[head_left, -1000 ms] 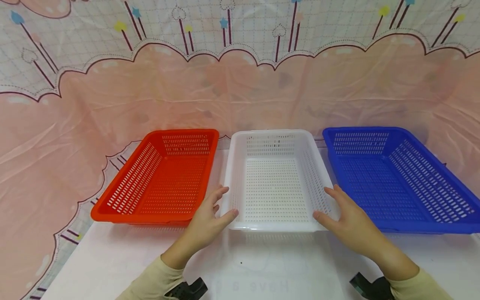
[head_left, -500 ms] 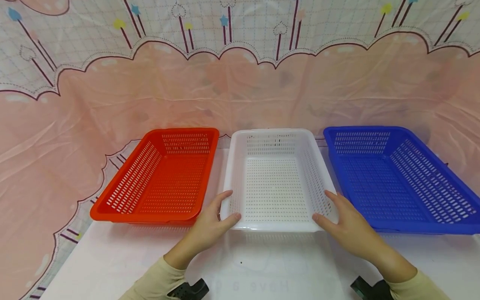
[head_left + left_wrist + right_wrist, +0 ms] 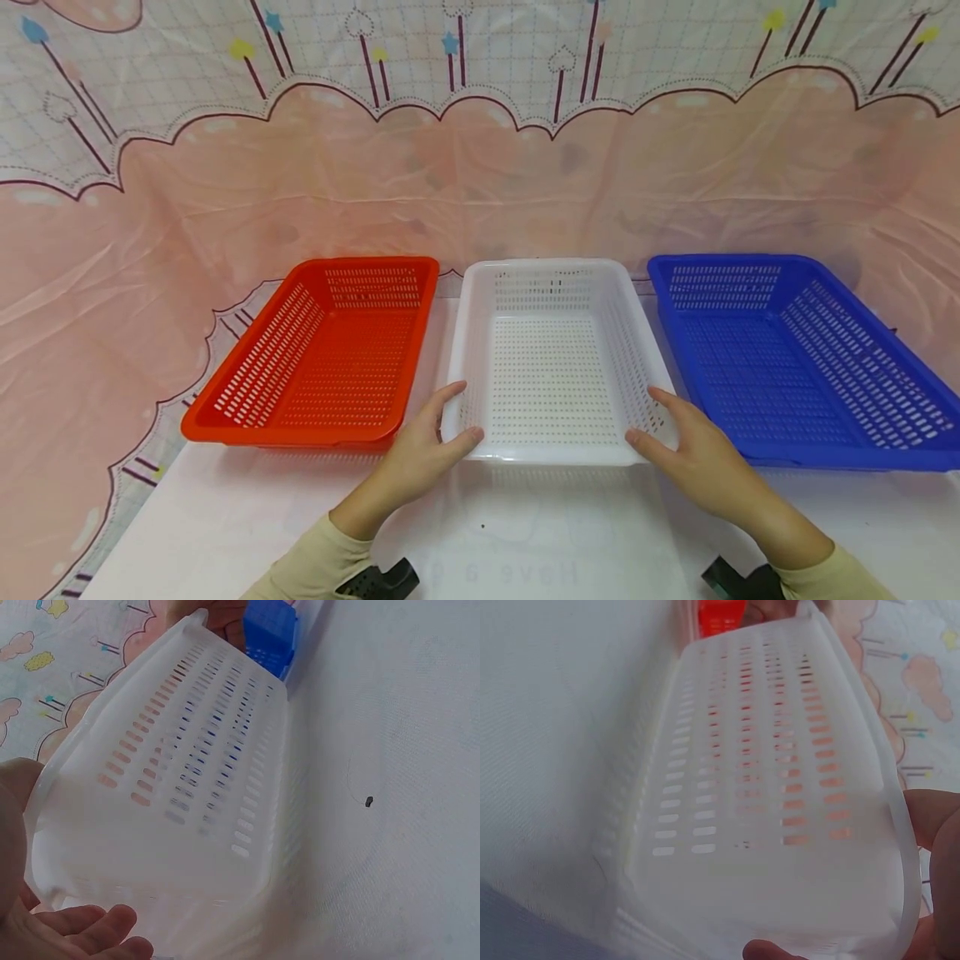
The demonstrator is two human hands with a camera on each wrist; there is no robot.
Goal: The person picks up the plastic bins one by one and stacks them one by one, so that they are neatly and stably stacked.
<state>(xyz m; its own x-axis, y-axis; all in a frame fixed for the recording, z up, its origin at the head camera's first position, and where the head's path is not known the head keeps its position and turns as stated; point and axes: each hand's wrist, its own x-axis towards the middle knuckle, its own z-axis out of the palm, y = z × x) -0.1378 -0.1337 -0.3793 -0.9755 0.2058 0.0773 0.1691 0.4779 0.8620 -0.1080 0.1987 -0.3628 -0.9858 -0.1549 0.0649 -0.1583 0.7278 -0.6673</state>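
Note:
A white perforated basket [image 3: 540, 266] stands on the table between a red and a blue one. My left hand [image 3: 420, 446] grips its near left corner, thumb on the front rim and fingers along the outer side wall. Opposite it, my right hand [image 3: 690, 450] holds the near right corner the same way. In the left wrist view the basket's front wall [image 3: 187, 765] fills the frame, with my left hand [image 3: 67, 934] cupped round its corner. The right wrist view shows that wall [image 3: 765, 750] and my right hand [image 3: 934, 817] at its rim.
A red basket [image 3: 360, 263] sits just left of the white one and a blue basket [image 3: 750, 259] just right, both with nothing in them. A pink patterned cloth [image 3: 480, 167] hangs behind. The white table [image 3: 525, 533] runs toward me.
Both hands have slid a little closer onto the white basket's near corners and taken hold. The baskets have hardly moved.

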